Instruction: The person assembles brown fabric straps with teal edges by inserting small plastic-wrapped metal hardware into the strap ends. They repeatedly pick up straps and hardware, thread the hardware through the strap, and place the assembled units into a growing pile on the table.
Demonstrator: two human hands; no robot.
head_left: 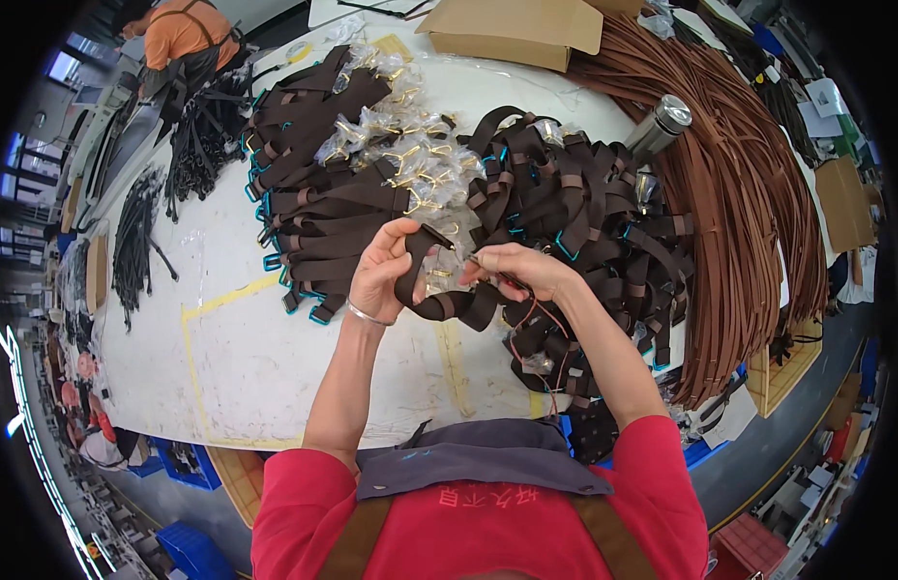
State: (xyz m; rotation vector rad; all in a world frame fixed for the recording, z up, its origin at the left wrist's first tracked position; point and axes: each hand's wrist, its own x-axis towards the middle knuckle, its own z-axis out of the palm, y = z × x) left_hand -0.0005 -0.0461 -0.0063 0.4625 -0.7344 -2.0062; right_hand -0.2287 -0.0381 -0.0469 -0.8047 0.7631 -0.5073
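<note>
My left hand (383, 273) grips a dark brown webbing strap (451, 307), lifted above the table and bent into a loop. The strap's end sticks up between thumb and fingers, pointing toward my other hand. Just to the right, my right hand (518, 271) pinches a small dark, pointed tool, its kind mostly hidden by the fingers. A thin reddish cord (565, 333) hangs below that hand. Beyond my hands lie gold-coloured metal hooks (420, 164) in clear plastic wrap. Similar brown straps (342, 222) with turquoise-edged buckles lie fanned out on the left.
A tangled heap of straps (603, 208) lies right of my hands, beside a steel bottle (662, 124). Long reddish-brown strips (739, 213) cover the right side. A cardboard box (512, 29) and black strap bundles (139, 246) rest on the white table (246, 372). Far left, another person (192, 39) bends over.
</note>
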